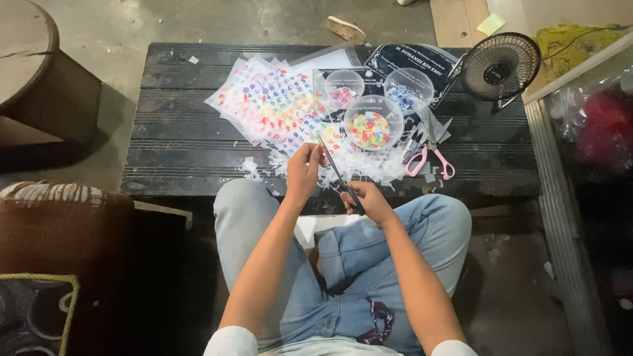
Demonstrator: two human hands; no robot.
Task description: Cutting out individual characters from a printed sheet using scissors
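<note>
You have a small black fan [500, 66] at the far right, pink-handled scissors [428, 161] nearer, a sandal [345, 29] beyond the bench.

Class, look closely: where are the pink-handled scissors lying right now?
In the head view, the pink-handled scissors lie unused on the dark slatted table, right of the bead bowl, among paper scraps.

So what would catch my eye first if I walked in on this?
Probably the sheets of colourful stickers fanned out on the dark bench, with round tubs of bright beads right of them. Nearer the camera, the right hand works dark scissors while the left hand pinches a small piece at the blades, over white paper scraps.
</note>
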